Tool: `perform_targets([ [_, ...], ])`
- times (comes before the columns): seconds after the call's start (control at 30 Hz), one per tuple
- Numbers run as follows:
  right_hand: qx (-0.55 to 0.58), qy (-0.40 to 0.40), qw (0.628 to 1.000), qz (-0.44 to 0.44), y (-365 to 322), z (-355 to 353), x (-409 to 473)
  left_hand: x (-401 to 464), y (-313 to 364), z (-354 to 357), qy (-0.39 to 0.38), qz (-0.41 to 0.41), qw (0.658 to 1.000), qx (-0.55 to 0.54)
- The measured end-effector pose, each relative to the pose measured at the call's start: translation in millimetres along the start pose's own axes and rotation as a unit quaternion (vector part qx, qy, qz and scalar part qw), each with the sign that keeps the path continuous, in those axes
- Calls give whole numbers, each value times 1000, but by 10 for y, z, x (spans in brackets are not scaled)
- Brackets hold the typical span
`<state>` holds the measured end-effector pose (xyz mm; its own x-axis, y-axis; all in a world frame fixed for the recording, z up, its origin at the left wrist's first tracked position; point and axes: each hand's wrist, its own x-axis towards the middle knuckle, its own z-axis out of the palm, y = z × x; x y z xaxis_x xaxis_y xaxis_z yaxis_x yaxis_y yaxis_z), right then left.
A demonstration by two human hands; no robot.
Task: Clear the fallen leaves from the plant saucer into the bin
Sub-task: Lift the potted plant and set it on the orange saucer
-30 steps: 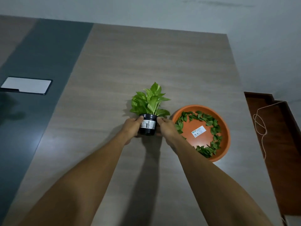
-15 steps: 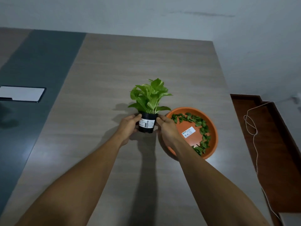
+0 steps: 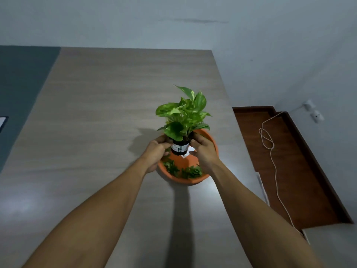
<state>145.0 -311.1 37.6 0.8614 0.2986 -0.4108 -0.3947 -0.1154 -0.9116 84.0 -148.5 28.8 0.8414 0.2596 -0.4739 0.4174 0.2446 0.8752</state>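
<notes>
A small black plant pot with a white label and bright green leaves hangs above the middle of the orange saucer. My left hand grips the pot's left side and my right hand grips its right side. Small green fallen leaves lie along the saucer's near rim; most of the far part of the ring is hidden behind the pot and my hands. A white sticker shows in the saucer's middle under the pot. No bin is in view.
The saucer rests on a long wood-grain table near its right edge. To the right, lower down, a dark brown wooden floor strip carries a loose white cable. A grey wall stands behind the table.
Both hands have carried the pot from the table left of the saucer rightward to above the saucer's middle. The view has also shifted left and tilted.
</notes>
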Motion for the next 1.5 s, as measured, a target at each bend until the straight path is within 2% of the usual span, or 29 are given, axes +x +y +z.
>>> perform_targets([
  [0.27,11,2,1000,23,295,-441,100,100,-375,490,32,-38,996,-74],
  [0.57,11,0,1000,21,591,-529,269,216,-649,554,81,-30,990,-113],
  [0.77,-4,-3,1000,8,670,-547,308,220,-639,555,86,-26,986,-137],
  [0.83,-35,-3,999,-3,703,-592,287,195,-652,509,107,-20,990,-91],
  [0.9,-83,5,997,-8,742,-662,233,82,-648,467,141,-2,990,14],
  [0.97,-144,21,989,-15,783,-745,166,-60,-655,426,187,34,971,143],
  [1.07,-272,32,960,-63,738,-890,11,-267,-681,375,185,64,929,315],
  [1.2,-429,-4,894,-133,736,-1058,-104,-434,-775,311,139,79,863,480],
  [1.33,-571,-41,804,-161,735,-1089,-70,-471,-799,329,111,68,797,590],
  [1.4,-623,-48,761,-175,703,-1047,6,-391,-779,339,107,72,774,620],
  [1.5,-658,-73,728,-177,666,-972,180,-226,-739,346,92,74,748,653],
])
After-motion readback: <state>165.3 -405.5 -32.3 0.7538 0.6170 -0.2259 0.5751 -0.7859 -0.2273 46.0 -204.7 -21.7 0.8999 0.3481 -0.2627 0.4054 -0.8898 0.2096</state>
